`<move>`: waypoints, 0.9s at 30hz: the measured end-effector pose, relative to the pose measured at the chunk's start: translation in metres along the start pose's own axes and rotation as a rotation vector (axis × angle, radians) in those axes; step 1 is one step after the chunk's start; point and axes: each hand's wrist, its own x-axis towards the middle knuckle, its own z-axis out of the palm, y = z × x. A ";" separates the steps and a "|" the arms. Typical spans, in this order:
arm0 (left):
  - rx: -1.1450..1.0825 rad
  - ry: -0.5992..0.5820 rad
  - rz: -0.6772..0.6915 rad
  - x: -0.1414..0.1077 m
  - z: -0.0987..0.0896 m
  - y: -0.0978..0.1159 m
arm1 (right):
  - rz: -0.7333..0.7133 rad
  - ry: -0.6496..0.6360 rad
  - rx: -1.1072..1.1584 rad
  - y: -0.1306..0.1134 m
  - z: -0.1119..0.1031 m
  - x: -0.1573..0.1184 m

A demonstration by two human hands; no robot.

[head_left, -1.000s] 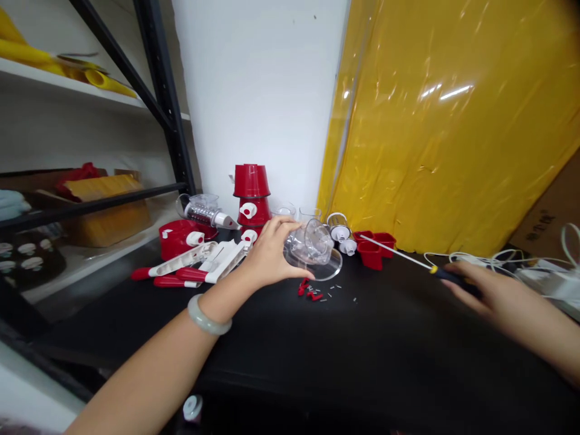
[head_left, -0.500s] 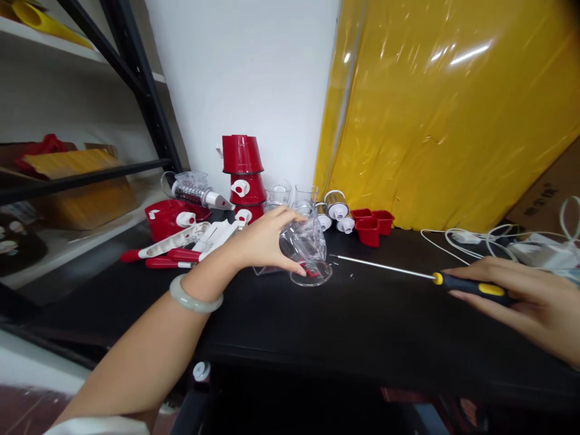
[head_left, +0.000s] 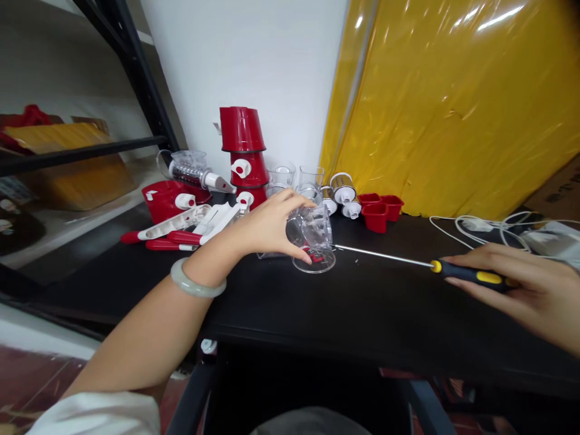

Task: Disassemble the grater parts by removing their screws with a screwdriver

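Note:
My left hand [head_left: 276, 226] is wrapped round a clear plastic hopper [head_left: 319, 228], which lies tilted on the black table with its round rim toward me. A small red part shows through the clear plastic near my thumb. In my right hand [head_left: 530, 287] is a screwdriver [head_left: 466, 275] with a black and yellow handle. Its long shaft points left, and the tip is at the hopper's right side; whether it touches a screw I cannot tell. Small screws or bits [head_left: 356, 261] lie on the table close to the tip.
Behind my left hand stand stacked red grater bases [head_left: 244, 130] and clear hoppers [head_left: 310, 176]. Drum graters [head_left: 343, 188] and red cups [head_left: 375, 215] sit further right. Red-and-white handles [head_left: 172, 225] lie at left. White cables [head_left: 493, 228] tangle at the right, by a yellow-wrapped panel [head_left: 453, 109].
The screwdriver tip has come left against the hopper's side; before, a small gap showed between them. My left hand keeps its hold. The whole view has shifted slightly.

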 end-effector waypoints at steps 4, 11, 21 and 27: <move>0.012 0.025 -0.037 0.000 0.000 0.001 | 0.009 0.030 -0.048 -0.003 0.003 0.005; 0.013 0.010 -0.068 -0.003 -0.002 0.003 | -0.059 0.102 -0.087 0.006 -0.001 0.008; 0.023 -0.003 -0.059 -0.003 -0.002 0.002 | -0.105 0.112 -0.188 0.010 -0.006 0.015; 0.020 0.022 -0.105 -0.004 -0.005 0.001 | -0.059 0.118 -0.036 0.017 -0.003 0.038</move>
